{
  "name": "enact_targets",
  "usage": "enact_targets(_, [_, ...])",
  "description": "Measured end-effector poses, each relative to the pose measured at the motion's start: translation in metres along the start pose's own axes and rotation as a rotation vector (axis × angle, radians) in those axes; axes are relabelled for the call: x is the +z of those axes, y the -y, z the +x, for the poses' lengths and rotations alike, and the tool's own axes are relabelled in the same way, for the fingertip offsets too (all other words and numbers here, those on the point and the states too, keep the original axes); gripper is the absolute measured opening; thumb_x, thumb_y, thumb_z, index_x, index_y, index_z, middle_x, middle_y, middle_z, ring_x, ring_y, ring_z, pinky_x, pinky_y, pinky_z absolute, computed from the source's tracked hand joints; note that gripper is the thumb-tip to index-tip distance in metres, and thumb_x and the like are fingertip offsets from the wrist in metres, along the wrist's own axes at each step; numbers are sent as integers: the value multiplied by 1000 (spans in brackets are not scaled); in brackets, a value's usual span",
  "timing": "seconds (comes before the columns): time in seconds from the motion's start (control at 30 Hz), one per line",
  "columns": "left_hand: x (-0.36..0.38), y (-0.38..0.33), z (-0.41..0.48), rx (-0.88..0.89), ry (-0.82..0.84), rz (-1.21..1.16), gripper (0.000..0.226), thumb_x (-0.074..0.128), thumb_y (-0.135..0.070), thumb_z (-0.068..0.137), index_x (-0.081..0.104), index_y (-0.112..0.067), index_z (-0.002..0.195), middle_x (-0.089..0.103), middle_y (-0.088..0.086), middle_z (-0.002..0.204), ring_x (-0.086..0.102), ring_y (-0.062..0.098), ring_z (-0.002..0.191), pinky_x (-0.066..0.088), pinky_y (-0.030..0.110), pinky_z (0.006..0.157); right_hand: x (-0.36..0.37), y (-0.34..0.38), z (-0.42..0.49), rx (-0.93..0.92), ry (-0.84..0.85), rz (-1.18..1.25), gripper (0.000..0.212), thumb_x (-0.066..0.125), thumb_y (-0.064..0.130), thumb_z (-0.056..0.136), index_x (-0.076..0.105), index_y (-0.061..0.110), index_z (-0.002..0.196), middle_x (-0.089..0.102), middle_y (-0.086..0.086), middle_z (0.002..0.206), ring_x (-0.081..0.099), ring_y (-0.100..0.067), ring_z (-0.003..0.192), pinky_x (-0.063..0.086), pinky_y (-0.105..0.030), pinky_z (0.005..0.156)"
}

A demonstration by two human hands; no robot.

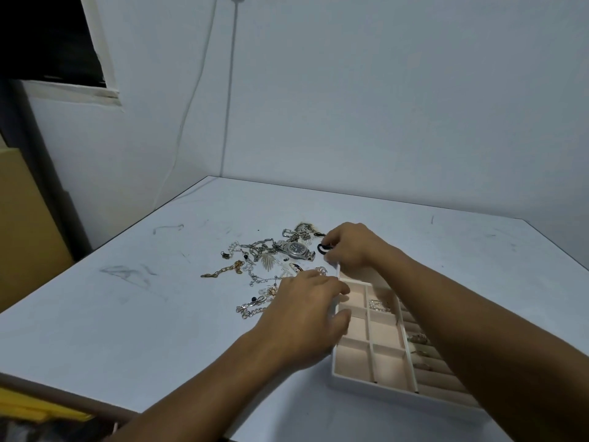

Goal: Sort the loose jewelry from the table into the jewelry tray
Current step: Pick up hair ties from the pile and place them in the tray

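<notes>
Head view: a pale, scuffed worktop [134, 314] set into the corner of a room with plain pale walls. Two thin cables [231, 90] hang down the wall behind it. A dark window opening [47, 36] sits at upper left, a brown panel [25, 224] stands beside the worktop's left edge, and something yellow [38, 409] lies below its near edge.

Loose jewelry lies heaped at the centre: a steel watch [294, 249], a gold chain [223, 271], a leaf pendant [267, 261] and a silver link chain [251, 309].

The jewelry tray [366, 382] rests just right of the heap, with pink compartments on its left and ring rolls on its right. One compartment holds a silver chain [379, 305], and rings [418, 339] sit in the rolls.

The right hand [349, 247] hovers past the tray's far end and pinches a black loop [322, 249] just beside the watch. Its forearm crosses the tray and hides part of the ring rolls.

The left hand [302, 317], blurred, reaches the tray's left wall and covers part of the heap. Whether it grips the wall cannot be told.
</notes>
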State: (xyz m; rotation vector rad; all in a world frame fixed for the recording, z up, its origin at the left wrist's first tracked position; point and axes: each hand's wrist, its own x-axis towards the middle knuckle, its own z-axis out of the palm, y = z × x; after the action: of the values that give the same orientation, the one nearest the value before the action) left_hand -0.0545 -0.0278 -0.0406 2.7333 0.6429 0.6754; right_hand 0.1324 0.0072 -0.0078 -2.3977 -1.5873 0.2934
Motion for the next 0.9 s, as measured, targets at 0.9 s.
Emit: enact_targets(0.9, [12, -12, -10, -210, 33, 46, 35, 34, -33, 98, 46, -21, 129, 44, 2, 143, 5, 9, 146, 7, 45, 115, -25, -16, -122, -70, -48, 189, 12, 67, 15, 75, 73, 25, 78, 69, 10, 67, 59, -1, 60, 48, -19, 62])
